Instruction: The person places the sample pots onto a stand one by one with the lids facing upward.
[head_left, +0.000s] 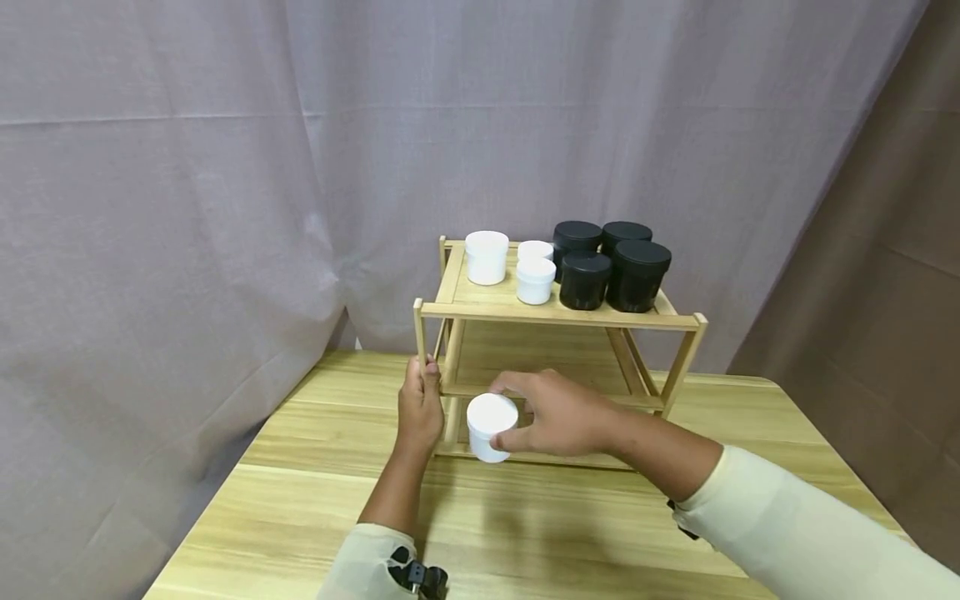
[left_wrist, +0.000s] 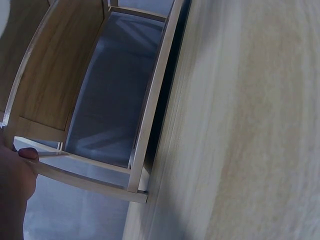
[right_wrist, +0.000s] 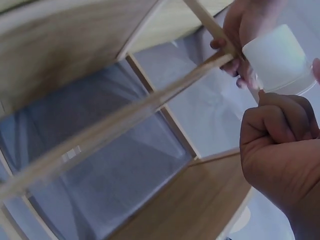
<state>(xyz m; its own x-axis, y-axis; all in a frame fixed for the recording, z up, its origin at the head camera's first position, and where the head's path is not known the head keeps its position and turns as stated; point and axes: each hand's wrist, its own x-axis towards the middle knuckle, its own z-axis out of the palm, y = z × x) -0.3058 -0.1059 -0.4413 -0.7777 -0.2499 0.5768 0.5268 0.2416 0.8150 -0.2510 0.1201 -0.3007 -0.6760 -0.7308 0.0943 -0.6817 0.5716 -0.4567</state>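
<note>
Just below frame centre, right hand [head_left: 558,417] grasping white jar [head_left: 491,425] at lower shelf front of wooden rack [head_left: 555,317]; left hand [head_left: 420,404] clasping its front-left post. Could knock jar against the rail, if tilted, and drop onto bench [head_left: 525,533].

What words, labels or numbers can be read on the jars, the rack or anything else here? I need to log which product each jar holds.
None: no readable text shows in any view.
White jar in the right hand: plain, no label visible.
White jars and black jars on top of the wooden rack: plain lids and sides.
Rack, table and curtain: unmarked.
Left hand grips the rack's post.
</note>
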